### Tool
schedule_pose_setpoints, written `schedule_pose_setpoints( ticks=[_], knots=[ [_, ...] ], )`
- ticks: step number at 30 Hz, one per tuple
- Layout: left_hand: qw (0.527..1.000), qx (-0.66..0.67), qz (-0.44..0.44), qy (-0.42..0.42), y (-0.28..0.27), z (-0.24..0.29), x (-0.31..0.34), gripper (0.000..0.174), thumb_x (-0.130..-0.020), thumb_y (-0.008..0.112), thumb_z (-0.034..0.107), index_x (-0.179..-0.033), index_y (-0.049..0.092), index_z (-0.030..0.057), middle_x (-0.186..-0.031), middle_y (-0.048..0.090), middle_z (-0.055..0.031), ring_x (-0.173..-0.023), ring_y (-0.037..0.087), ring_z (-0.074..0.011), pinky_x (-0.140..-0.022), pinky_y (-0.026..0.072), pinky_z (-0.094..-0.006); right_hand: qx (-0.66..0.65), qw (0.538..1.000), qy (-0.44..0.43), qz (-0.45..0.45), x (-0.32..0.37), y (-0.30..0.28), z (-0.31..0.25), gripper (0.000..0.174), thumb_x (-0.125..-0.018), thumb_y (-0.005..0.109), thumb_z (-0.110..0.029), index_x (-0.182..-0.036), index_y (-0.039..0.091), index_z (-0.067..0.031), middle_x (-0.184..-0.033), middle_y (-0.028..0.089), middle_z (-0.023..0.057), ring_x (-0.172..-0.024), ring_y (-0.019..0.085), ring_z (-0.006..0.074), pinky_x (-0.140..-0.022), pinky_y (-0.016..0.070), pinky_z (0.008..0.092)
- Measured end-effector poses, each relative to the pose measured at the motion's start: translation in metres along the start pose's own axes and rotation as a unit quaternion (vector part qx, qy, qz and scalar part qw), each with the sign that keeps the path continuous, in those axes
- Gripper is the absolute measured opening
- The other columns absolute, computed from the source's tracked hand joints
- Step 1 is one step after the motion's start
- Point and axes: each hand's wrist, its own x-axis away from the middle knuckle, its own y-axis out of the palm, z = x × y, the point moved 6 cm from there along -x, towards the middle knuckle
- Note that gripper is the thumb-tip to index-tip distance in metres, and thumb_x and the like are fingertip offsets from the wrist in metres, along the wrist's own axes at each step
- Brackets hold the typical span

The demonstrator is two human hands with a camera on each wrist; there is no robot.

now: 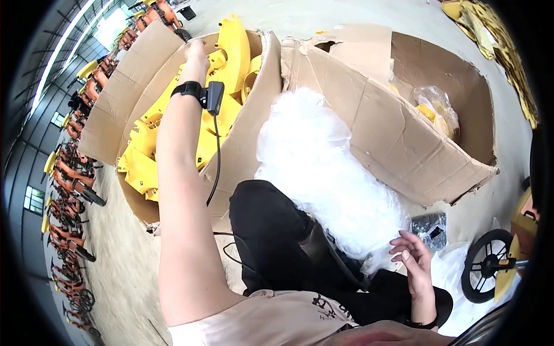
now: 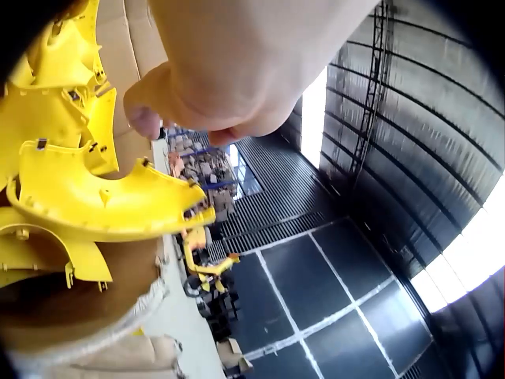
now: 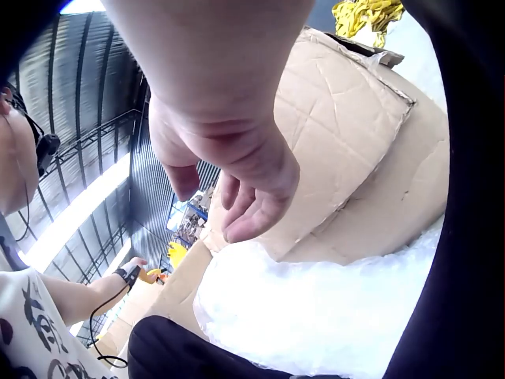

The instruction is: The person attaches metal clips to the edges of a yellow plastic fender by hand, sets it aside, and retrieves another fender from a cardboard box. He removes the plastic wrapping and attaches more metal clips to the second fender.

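Note:
My left hand (image 1: 197, 55) reaches over the far side of the left cardboard box (image 1: 261, 109), which is full of curved yellow plastic panels (image 1: 234, 55). In the left wrist view, its thumb and fingers bend loosely with nothing between them, above and beside a yellow panel (image 2: 102, 193). My right hand (image 1: 416, 262) hovers by the near end of a large bundle of clear plastic wrap (image 1: 323, 161), its fingers slightly bent and empty. The bundle lies beside my knee (image 1: 268, 225) and leans toward the two boxes.
A second cardboard box (image 1: 398, 135) at right contains a bagged yellow piece (image 1: 437, 109). A wheel (image 1: 487, 265) stands at lower right, near loose plastic and a dark flat item (image 1: 430, 230). Orange bikes (image 1: 75, 179) line the left side; yellow material (image 1: 496, 46) is piled at far right.

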Motion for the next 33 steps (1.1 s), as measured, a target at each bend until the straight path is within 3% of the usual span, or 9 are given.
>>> schedule_pose_setpoints(
  ticks=[10, 14, 15, 16, 17, 20, 27, 29, 33],
  knots=[
    [0.801, -0.050, -0.523, 0.288, 0.086, 0.011, 0.405, 0.031, -0.099, 0.052, 0.016, -0.124, 0.057, -0.0015, -0.108, 0.063, -0.0085, -0.097, 0.059, -0.0157, -0.089, 0.0452, -0.0298, 0.045, 0.997, -0.012, -0.057, 0.000, 0.004, -0.010, 0.046, -0.091, 0.067, -0.010, -0.132, 0.052, 0.0027, -0.113, 0.063, 0.0112, -0.097, 0.060, 0.0156, -0.082, 0.0482, 0.0255],
    [0.529, -0.025, -0.591, 0.608, 0.064, 0.032, 0.497, 0.033, -0.087, 0.062, 0.005, -0.118, 0.054, 0.0005, -0.092, 0.058, -0.0108, -0.078, 0.059, -0.0222, -0.074, 0.0480, -0.0345, 0.054, 0.997, -0.018, -0.047, 0.004, 0.000, -0.008, 0.044, -0.090, 0.067, -0.008, -0.131, 0.054, 0.0016, -0.112, 0.064, 0.0113, -0.096, 0.059, 0.0141, -0.080, 0.0480, 0.0252],
    [0.623, -0.039, -0.555, 0.551, 0.059, 0.029, 0.516, 0.025, -0.084, 0.065, 0.008, -0.107, 0.055, 0.0041, -0.092, 0.059, -0.0085, -0.075, 0.059, -0.0220, -0.068, 0.0470, -0.0357, 0.057, 0.997, -0.014, -0.044, 0.005, -0.002, -0.007, 0.044, -0.090, 0.067, -0.008, -0.131, 0.054, 0.0012, -0.111, 0.064, 0.0111, -0.096, 0.059, 0.0141, -0.080, 0.0480, 0.0253],
    [0.527, -0.032, -0.575, 0.625, 0.061, 0.033, 0.534, 0.022, -0.083, 0.069, 0.012, -0.099, 0.055, 0.0094, -0.092, 0.059, -0.0056, -0.077, 0.058, -0.0211, -0.071, 0.0461, -0.0369, 0.059, 0.997, -0.010, -0.039, 0.006, -0.003, -0.005, 0.043, -0.090, 0.067, -0.007, -0.131, 0.055, 0.0008, -0.111, 0.065, 0.0109, -0.096, 0.059, 0.0141, -0.080, 0.0479, 0.0255],
    [0.634, -0.133, -0.540, 0.538, 0.050, 0.032, 0.551, 0.016, -0.084, 0.070, 0.020, -0.089, 0.055, 0.0150, -0.087, 0.058, -0.0043, -0.077, 0.058, -0.0193, -0.076, 0.0441, -0.0371, 0.045, 0.998, -0.013, -0.037, 0.008, -0.003, -0.005, 0.043, -0.089, 0.067, -0.006, -0.130, 0.055, 0.0007, -0.111, 0.065, 0.0105, -0.096, 0.060, 0.0142, -0.079, 0.0479, 0.0255],
    [0.637, -0.235, -0.578, 0.453, 0.065, 0.044, 0.581, 0.018, -0.084, 0.068, 0.027, -0.088, 0.055, 0.0165, -0.080, 0.055, -0.0047, -0.074, 0.058, -0.0184, -0.081, 0.0432, -0.0381, 0.078, 0.996, -0.022, -0.043, 0.008, -0.007, -0.004, 0.042, -0.088, 0.067, -0.004, -0.128, 0.057, -0.0001, -0.107, 0.067, 0.0103, -0.092, 0.061, 0.0134, -0.077, 0.0480, 0.0256],
    [0.443, -0.075, -0.625, 0.638, 0.096, 0.028, 0.555, 0.029, -0.085, 0.068, 0.021, -0.112, 0.062, 0.0096, -0.098, 0.063, -0.0107, -0.095, 0.060, -0.0199, -0.085, 0.0459, -0.0333, 0.093, 0.995, -0.028, -0.026, 0.008, -0.006, -0.018, 0.041, -0.085, 0.066, 0.000, -0.125, 0.059, 0.0004, -0.107, 0.068, 0.0103, -0.092, 0.062, 0.0153, -0.078, 0.0487, 0.0267],
    [0.482, -0.149, -0.548, 0.667, 0.119, 0.028, 0.486, 0.042, -0.088, 0.065, 0.013, -0.129, 0.061, 0.0053, -0.109, 0.064, -0.0119, -0.099, 0.060, -0.0189, -0.088, 0.0472, -0.0311, 0.090, 0.995, -0.044, -0.028, 0.011, -0.007, -0.014, 0.042, -0.084, 0.067, -0.002, -0.125, 0.058, 0.0027, -0.107, 0.066, 0.0115, -0.091, 0.061, 0.0157, -0.079, 0.0487, 0.0271],
    [0.744, -0.310, -0.353, 0.475, 0.117, -0.002, 0.242, 0.040, -0.093, 0.061, 0.022, -0.129, 0.060, 0.0046, -0.106, 0.066, -0.0106, -0.092, 0.062, -0.0185, -0.086, 0.0497, -0.0309, 0.095, 0.993, -0.063, -0.012, 0.013, -0.007, -0.017, 0.043, -0.081, 0.069, -0.003, -0.122, 0.059, 0.0039, -0.103, 0.067, 0.0127, -0.089, 0.061, 0.0172, -0.077, 0.0483, 0.0264]
  ],
)
